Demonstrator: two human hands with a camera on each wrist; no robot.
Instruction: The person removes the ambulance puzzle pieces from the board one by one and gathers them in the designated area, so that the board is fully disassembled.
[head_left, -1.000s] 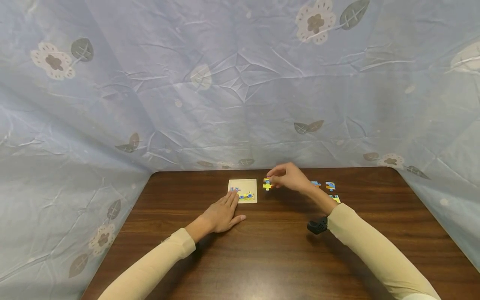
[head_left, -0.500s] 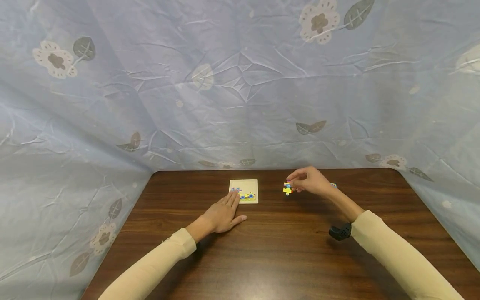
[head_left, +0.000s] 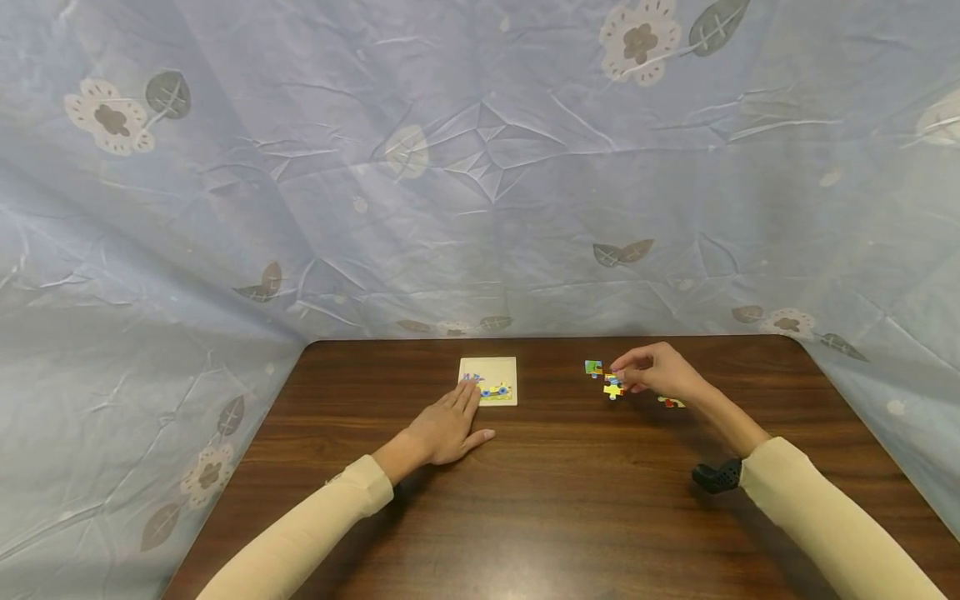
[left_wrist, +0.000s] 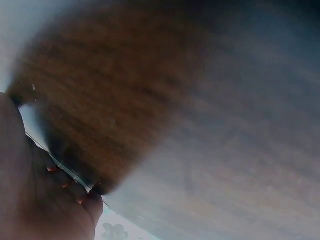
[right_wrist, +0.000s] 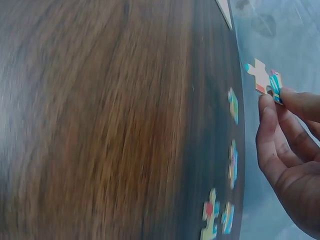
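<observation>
My right hand pinches a yellow and blue jigsaw piece between thumb and fingers. In the right wrist view that piece is held above the table. Beside it lies a green and blue piece. My left hand lies flat, its straight fingers resting on the lower left of a cream square puzzle board. Fitted pieces showing a yellow vehicle fill the lower part of the board; the fingers hide some of this. In the left wrist view the hand shows only partly.
Several loose pieces lie on the brown wooden table, among them one with a red spot below my right hand. More pieces show in the right wrist view. A floral cloth hangs behind the table.
My right hand has moved right, away from the board, with the jigsaw piece still pinched. The green and blue piece has come into sight. The left hand has stayed on the board.
</observation>
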